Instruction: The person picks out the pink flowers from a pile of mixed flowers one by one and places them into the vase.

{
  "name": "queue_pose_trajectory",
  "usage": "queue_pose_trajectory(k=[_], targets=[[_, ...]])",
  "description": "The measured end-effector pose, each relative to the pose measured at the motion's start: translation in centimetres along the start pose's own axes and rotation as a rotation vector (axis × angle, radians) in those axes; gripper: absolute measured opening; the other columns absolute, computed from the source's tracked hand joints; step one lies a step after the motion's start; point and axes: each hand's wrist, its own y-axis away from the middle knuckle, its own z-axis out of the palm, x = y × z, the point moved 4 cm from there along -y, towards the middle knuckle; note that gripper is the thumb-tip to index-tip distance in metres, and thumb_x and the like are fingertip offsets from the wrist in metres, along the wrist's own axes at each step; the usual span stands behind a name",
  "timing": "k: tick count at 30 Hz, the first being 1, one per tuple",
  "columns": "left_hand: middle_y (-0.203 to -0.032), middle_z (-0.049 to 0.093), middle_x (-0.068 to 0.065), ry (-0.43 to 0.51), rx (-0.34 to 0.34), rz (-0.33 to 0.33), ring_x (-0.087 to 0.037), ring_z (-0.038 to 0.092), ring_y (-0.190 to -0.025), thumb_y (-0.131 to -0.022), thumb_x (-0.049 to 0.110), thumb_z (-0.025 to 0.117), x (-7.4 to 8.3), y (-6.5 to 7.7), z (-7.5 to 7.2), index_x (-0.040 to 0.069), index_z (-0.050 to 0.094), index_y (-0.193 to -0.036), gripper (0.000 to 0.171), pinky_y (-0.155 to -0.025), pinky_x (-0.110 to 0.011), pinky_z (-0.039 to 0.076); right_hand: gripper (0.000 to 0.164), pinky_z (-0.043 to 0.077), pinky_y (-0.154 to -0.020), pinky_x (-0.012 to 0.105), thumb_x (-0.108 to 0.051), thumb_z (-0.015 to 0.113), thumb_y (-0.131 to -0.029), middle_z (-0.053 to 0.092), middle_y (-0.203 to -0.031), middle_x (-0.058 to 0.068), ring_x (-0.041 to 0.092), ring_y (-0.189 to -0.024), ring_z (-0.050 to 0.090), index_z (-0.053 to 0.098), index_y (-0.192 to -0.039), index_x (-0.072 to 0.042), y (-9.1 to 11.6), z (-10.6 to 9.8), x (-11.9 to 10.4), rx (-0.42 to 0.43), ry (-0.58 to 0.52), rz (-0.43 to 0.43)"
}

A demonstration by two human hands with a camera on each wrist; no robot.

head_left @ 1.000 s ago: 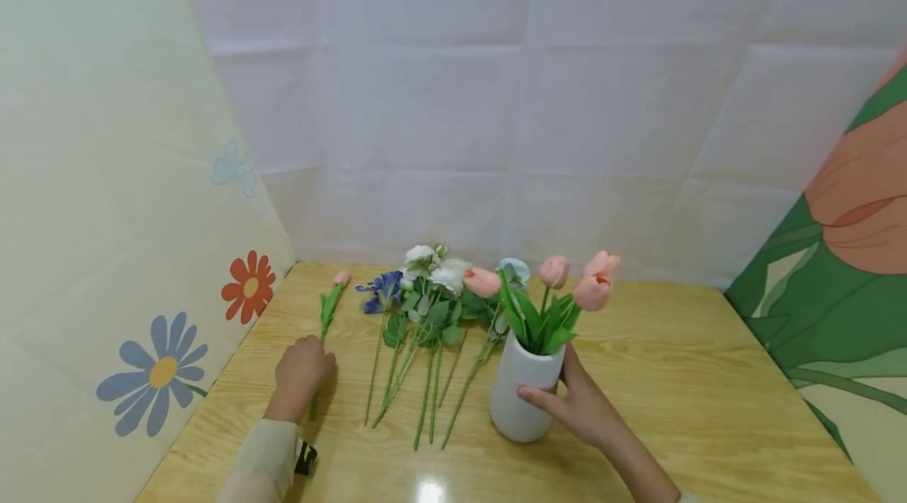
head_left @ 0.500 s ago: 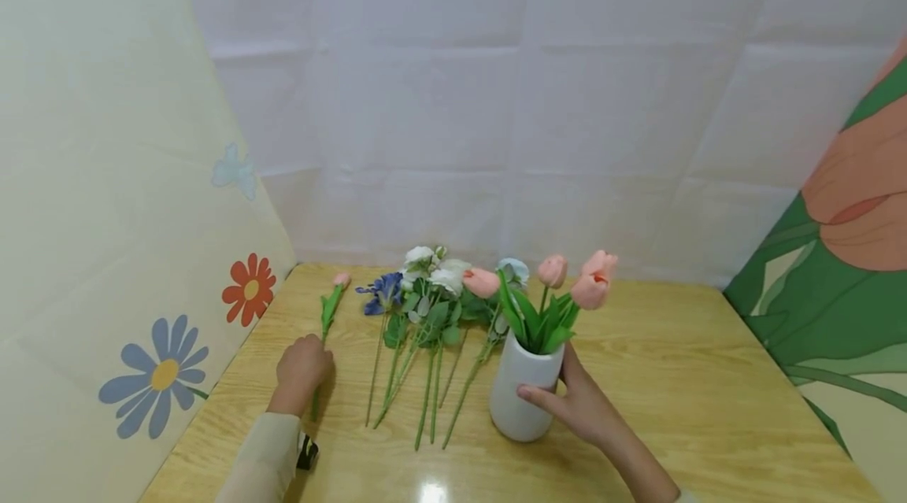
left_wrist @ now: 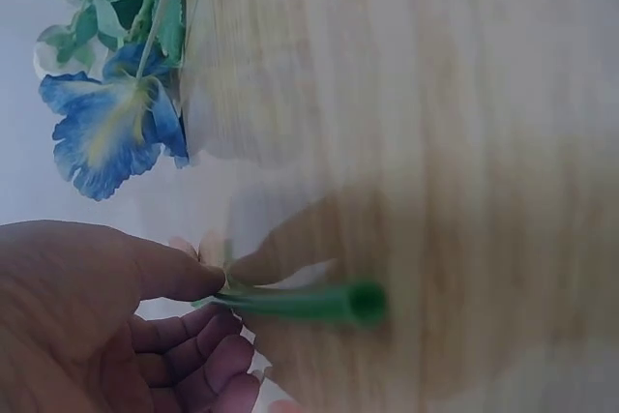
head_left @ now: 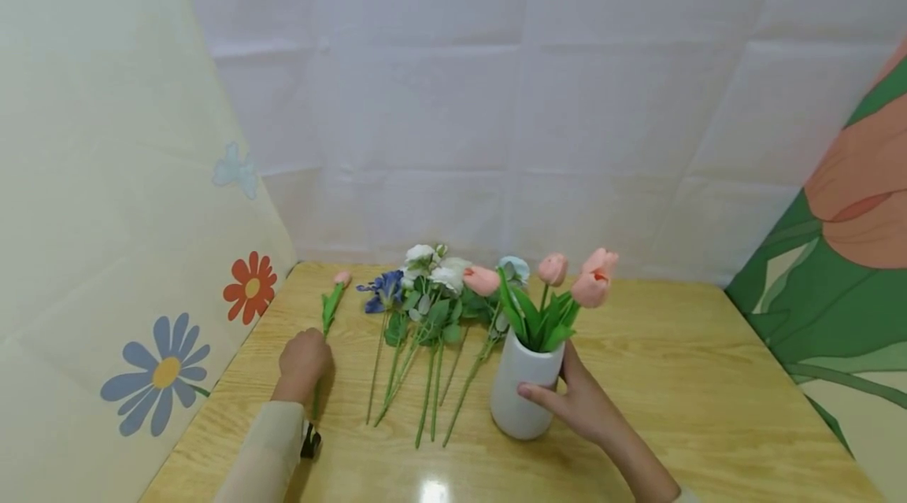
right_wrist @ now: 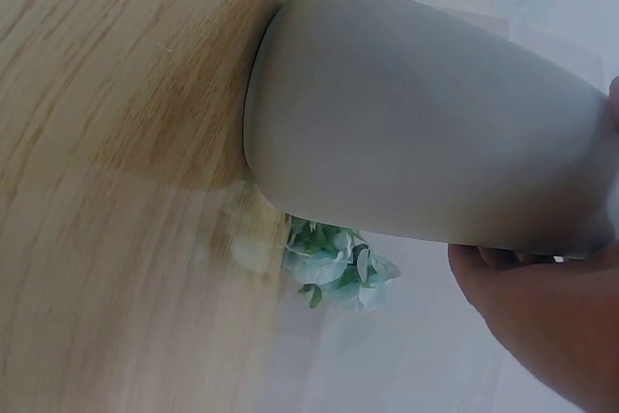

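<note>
On the left of the table in the head view, my left hand (head_left: 305,364) pinches the green stem of a pink tulip (head_left: 342,279). Thumb and fingertips meet on that stem (left_wrist: 309,304) in the left wrist view, its cut end pointing at the camera. My right hand (head_left: 584,406) grips a white vase (head_left: 526,397) from the right side, thumb across its front. The vase (right_wrist: 416,123) stands upright on the table. Several pink tulips (head_left: 591,288) with green leaves (head_left: 538,322) rise from its mouth; their lower stems are hidden inside.
Between the hands lie a blue iris (head_left: 383,292), white flowers (head_left: 449,276) and a pale blue flower (head_left: 515,268), stems toward the front of the wooden table (head_left: 680,385). A white cloth (head_left: 425,109) hangs behind, with printed panels at the left (head_left: 85,196) and right (head_left: 850,251).
My left hand has shifted very slightly away from me along the table, pinching the tulip stem. The right hand and vase stay in place.
</note>
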Motion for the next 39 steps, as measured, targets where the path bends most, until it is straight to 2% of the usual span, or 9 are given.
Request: queue_pose_trajectory(k=[7, 11, 15, 20, 25, 35, 39], targets=[[-0.079, 0.062, -0.015, -0.011, -0.032, 0.008, -0.029, 0.061, -0.072, -0.089, 0.000, 0.054, 0.0, -0.6, -0.2, -0.003, 0.060, -0.084, 0.009, -0.058, -0.043, 0.053, 0.102, 0.043, -0.104, 0.064, -0.027, 0.079, -0.090, 0.033, -0.156, 0.026, 0.047, -0.138, 0.042, 0.007, -0.161, -0.012, -0.1, -0.1, 0.0, -0.018, -0.014, 0.015], [-0.077, 0.062, -0.014, 0.031, -0.051, -0.012, -0.028, 0.058, -0.069, -0.081, -0.001, 0.061, -0.2, -0.9, -0.2, -0.002, 0.060, -0.080, 0.001, -0.057, -0.040, 0.052, 0.102, 0.044, -0.104, 0.064, -0.029, 0.079, -0.090, 0.034, -0.157, 0.025, 0.046, -0.138, 0.043, 0.007, -0.161, -0.013, -0.1, -0.1, 0.0, -0.025, -0.016, 0.030], [-0.071, 0.059, -0.012, 0.089, -0.032, 0.003, -0.026, 0.055, -0.064, -0.073, -0.002, 0.062, -0.5, -1.0, -0.4, 0.001, 0.058, -0.072, 0.006, -0.055, -0.035, 0.048, 0.102, 0.044, -0.104, 0.063, -0.029, 0.079, -0.089, 0.035, -0.156, 0.025, 0.046, -0.138, 0.043, 0.008, -0.160, -0.013, -0.2, 0.0, 0.1, -0.019, -0.006, 0.029], [-0.062, 0.055, -0.008, 0.163, -0.014, -0.001, -0.023, 0.053, -0.057, -0.080, 0.001, 0.053, -0.8, -0.7, -0.9, 0.004, 0.056, -0.063, 0.017, -0.052, -0.030, 0.042, 0.102, 0.045, -0.104, 0.063, -0.028, 0.079, -0.089, 0.035, -0.155, 0.025, 0.046, -0.137, 0.044, 0.008, -0.160, -0.012, -0.2, 0.0, 0.1, -0.018, -0.009, 0.019], [-0.059, 0.059, -0.007, 0.209, -0.023, -0.014, -0.020, 0.056, -0.054, -0.084, 0.005, 0.055, -1.0, -0.6, -1.2, 0.004, 0.060, -0.063, 0.021, -0.050, -0.029, 0.042, 0.102, 0.044, -0.104, 0.064, -0.029, 0.079, -0.090, 0.035, -0.155, 0.026, 0.046, -0.137, 0.043, 0.008, -0.160, -0.012, -0.1, 0.0, 0.0, -0.015, -0.004, 0.030], [-0.060, 0.055, -0.005, 0.240, -0.033, -0.047, -0.018, 0.052, -0.056, -0.090, 0.006, 0.050, -1.0, -0.5, -1.4, 0.009, 0.052, -0.061, 0.029, -0.050, -0.027, 0.039, 0.101, 0.045, -0.103, 0.063, -0.029, 0.079, -0.090, 0.034, -0.156, 0.025, 0.046, -0.138, 0.043, 0.007, -0.160, -0.012, -0.1, 0.0, 0.0, -0.021, -0.012, 0.026], [-0.070, 0.060, -0.009, 0.253, -0.035, -0.055, -0.020, 0.057, -0.061, -0.094, 0.008, 0.050, -0.6, -0.5, -1.6, 0.005, 0.057, -0.071, 0.025, -0.054, -0.029, 0.044, 0.101, 0.044, -0.103, 0.063, -0.029, 0.079, -0.090, 0.034, -0.156, 0.025, 0.046, -0.138, 0.043, 0.008, -0.160, -0.012, -0.1, -0.1, -0.1, -0.020, -0.009, 0.025]])
